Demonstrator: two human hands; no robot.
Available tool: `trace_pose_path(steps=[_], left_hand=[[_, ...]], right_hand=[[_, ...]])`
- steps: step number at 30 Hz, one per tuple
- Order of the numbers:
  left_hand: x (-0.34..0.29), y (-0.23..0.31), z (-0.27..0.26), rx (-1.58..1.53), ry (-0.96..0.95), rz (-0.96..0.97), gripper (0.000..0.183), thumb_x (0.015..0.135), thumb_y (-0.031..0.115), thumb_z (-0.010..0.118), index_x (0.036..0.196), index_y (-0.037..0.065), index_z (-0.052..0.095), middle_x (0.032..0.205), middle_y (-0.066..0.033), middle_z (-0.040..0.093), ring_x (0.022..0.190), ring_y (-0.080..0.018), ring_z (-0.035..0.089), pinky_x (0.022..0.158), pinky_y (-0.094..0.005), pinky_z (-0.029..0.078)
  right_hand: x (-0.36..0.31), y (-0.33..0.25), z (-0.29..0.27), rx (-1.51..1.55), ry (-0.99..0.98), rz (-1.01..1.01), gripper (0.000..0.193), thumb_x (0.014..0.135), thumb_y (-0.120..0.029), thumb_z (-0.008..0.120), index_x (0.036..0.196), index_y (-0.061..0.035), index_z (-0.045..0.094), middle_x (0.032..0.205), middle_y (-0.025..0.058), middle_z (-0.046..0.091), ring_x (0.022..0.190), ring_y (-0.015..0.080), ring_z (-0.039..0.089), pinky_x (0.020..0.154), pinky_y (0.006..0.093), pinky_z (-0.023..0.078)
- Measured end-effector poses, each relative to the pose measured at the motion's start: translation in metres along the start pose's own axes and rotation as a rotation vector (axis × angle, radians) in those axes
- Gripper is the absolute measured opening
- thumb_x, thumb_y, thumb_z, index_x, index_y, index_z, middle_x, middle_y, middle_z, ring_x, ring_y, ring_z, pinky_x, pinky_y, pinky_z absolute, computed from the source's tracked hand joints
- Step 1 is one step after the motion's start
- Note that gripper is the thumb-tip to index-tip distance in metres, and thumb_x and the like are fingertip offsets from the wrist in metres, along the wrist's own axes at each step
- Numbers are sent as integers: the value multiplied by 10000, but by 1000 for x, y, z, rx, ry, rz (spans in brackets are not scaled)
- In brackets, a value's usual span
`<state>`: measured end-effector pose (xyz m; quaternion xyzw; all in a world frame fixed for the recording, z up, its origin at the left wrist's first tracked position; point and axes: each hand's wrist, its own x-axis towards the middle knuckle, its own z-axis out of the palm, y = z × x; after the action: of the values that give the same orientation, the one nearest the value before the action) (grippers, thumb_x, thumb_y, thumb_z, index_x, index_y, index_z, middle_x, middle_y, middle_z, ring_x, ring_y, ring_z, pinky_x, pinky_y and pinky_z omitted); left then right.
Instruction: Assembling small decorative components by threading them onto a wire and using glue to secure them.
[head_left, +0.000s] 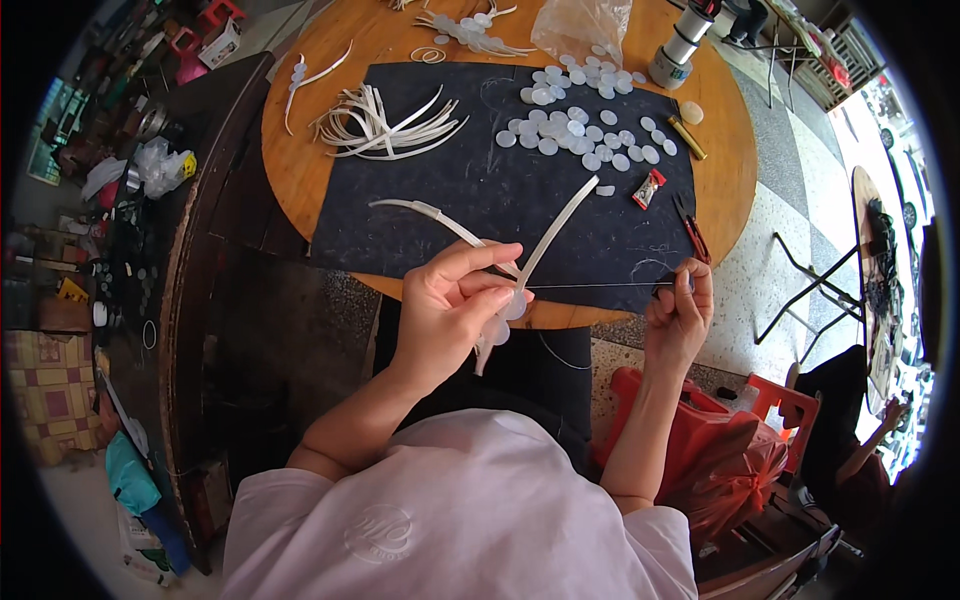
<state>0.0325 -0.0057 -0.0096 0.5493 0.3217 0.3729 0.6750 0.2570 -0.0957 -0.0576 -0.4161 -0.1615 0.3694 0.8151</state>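
Note:
Between the thumb and fingers of my left hand (455, 300) is a piece made of white strips (552, 235) and pale translucent discs (513, 305). Two strips spread out above the hand, and the discs hang below the fingertips. From this piece a thin white thread (600, 286) runs taut to the right. Its far end meets my right hand (682, 312), whose fingers are pinched together on it. Whether a needle is among those fingers is too small to tell. Red-handled snips (692, 228) lie just above my right hand.
A black mat (480, 180) covers much of the round wooden table (290, 170). On it are a bundle of white strips (385, 128), many loose discs (575, 128) and a small red packet (648, 188). A clear plastic bag (582, 28) and a metal cylinder (682, 48) stand behind. Red plastic chair (640, 425) at lower right.

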Motion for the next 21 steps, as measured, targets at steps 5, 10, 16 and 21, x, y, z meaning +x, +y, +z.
trace_pose_path(steps=[5, 10, 16, 21], left_hand=[[2, 13, 5, -90, -13, -26, 412, 772, -130, 518, 1178, -59, 503, 1105, -114, 517, 887, -244, 652, 701, -255, 545], [3, 9, -1, -23, -19, -5, 444, 770, -137, 506, 1205, -50, 479, 1122, -104, 486, 902, -243, 648, 712, -254, 546], [6, -14, -14, 85, -38, 60, 453, 755, -167, 481, 1187, -38, 516, 1124, -104, 501, 877, -228, 650, 741, -255, 539], [12, -11, -17, -23, -111, -30, 458, 753, -170, 480, 1177, -11, 547, 1118, -108, 531, 849, -208, 643, 775, -277, 527]], right_hand=[[-5, -12, -2, -216, -4, 6, 38, 916, -51, 489, 904, -78, 513, 646, -65, 404, 482, -5, 306, 420, 143, 211], [-16, -31, -28, -486, 59, -25, 55, 917, -54, 484, 871, -74, 507, 635, -75, 385, 502, -14, 308, 432, 139, 210], [-35, -63, -97, -704, 153, -115, 32, 921, -75, 475, 919, -80, 507, 655, -63, 386, 492, -7, 313, 432, 136, 227], [-59, -82, -154, -1213, 257, -256, 68, 923, -100, 477, 891, -63, 525, 712, -16, 465, 617, 53, 457, 541, 189, 356]])
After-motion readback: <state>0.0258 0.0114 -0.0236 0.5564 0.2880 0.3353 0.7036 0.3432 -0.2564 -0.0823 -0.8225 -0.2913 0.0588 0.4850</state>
